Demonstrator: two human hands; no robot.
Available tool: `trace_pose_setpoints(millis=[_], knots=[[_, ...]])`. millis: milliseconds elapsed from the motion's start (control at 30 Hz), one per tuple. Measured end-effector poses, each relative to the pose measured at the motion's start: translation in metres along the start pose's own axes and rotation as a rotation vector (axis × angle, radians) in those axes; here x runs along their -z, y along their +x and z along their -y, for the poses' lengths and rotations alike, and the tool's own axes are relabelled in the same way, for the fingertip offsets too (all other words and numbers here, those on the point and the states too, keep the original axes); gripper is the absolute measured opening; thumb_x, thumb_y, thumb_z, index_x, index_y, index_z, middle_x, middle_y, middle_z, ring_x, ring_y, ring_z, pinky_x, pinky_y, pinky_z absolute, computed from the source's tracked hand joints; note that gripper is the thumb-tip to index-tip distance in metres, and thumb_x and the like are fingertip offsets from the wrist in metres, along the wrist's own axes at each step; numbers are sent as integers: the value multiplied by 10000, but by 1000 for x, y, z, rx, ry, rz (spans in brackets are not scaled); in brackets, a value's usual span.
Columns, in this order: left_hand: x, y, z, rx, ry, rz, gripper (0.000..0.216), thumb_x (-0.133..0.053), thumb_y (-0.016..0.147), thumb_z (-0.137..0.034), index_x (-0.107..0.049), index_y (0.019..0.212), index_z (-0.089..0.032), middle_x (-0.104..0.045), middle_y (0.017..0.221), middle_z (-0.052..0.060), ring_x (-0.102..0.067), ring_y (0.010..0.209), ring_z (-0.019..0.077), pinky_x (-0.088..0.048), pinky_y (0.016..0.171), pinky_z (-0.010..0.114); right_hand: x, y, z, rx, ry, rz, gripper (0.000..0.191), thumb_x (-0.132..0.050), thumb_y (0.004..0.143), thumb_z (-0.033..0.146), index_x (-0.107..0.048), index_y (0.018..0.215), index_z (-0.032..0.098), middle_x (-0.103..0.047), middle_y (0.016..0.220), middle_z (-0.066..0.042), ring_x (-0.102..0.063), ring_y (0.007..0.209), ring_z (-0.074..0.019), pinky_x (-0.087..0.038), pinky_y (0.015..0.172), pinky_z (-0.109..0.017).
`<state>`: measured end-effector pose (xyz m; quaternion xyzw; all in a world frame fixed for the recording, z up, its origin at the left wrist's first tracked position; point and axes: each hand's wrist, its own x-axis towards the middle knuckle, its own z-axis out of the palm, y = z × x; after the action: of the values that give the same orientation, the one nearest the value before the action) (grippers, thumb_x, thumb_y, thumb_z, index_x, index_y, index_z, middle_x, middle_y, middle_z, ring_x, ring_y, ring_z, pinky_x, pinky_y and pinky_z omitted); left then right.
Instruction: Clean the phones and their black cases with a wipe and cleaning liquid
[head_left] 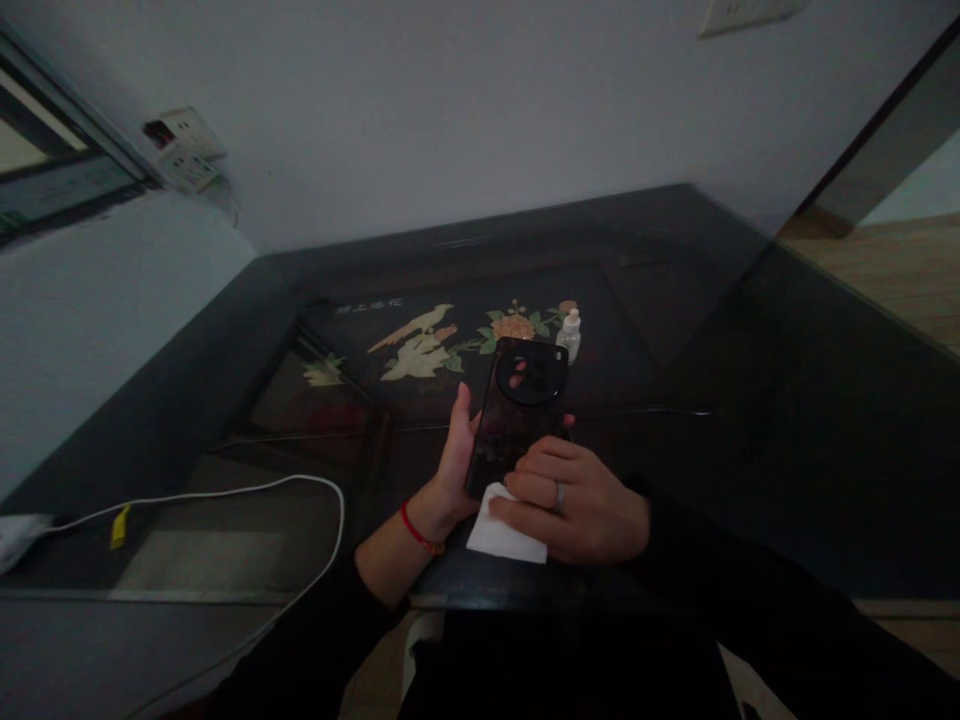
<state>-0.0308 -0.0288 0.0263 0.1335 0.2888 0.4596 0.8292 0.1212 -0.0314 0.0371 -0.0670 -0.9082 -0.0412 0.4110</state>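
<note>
A dark smartphone (517, 425) with a large round camera ring is held up over the table, its back facing me. My left hand (454, 460) grips it from beneath, thumb along the left edge and a fingertip showing at the right edge. My right hand (574, 500), with a ring on one finger, pinches a folded white tissue (510, 532) against the lower part of the phone's back. Beyond the phone's top right corner stands a small bottle (569, 340) with a pale dropper-like top.
The dark, glossy table (645, 450) bears a bird-and-flower picture (420, 345). A white cable (247, 488) with a yellow tag (119, 526) runs from a white plug or adapter (19, 540) on the left over the front edge. Wall sockets (187, 150) sit at the back left.
</note>
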Motion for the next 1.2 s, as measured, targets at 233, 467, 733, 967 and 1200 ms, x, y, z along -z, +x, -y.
trace_pose_setpoints(millis=[233,467,733,967,1200], knots=[[-11,-5,-5,23,-29,-86,702,-187,937,-602,-656,1123,-113,-721,981,114,-651,1003,254,-462,919,379,13,-8,-23,-358,-148,-70,114,-546,885,177,-644,924,133,-633,804,-79,-531,751,-184,-448,667,-324],[-8,-3,-8,-22,-71,19,775,-195,902,-663,-571,1275,-97,-685,1133,141,-607,1115,270,-403,1011,406,3,-4,3,29,52,-19,180,-476,910,137,-656,900,125,-623,759,-48,-548,732,-156,-443,688,-305],[-4,-3,-6,20,-50,-5,698,-233,917,-632,-555,1296,-141,-690,1120,124,-639,1049,273,-444,957,419,19,-19,-28,-344,-91,-85,120,-557,883,184,-642,955,139,-615,805,-72,-532,732,-175,-468,649,-310],[-4,-2,-8,-4,-39,138,836,-180,885,-696,-558,1281,-65,-688,1105,172,-627,1075,286,-404,997,434,13,-11,-1,32,69,-40,193,-456,925,154,-646,901,127,-608,702,-38,-549,674,-151,-460,608,-294],[-7,-3,-6,39,-47,10,726,-170,934,-608,-591,1245,-104,-707,1076,140,-631,1077,272,-415,986,422,20,-22,-26,-409,-43,-108,180,-563,862,143,-639,1018,186,-632,854,-59,-566,778,-176,-495,680,-317]])
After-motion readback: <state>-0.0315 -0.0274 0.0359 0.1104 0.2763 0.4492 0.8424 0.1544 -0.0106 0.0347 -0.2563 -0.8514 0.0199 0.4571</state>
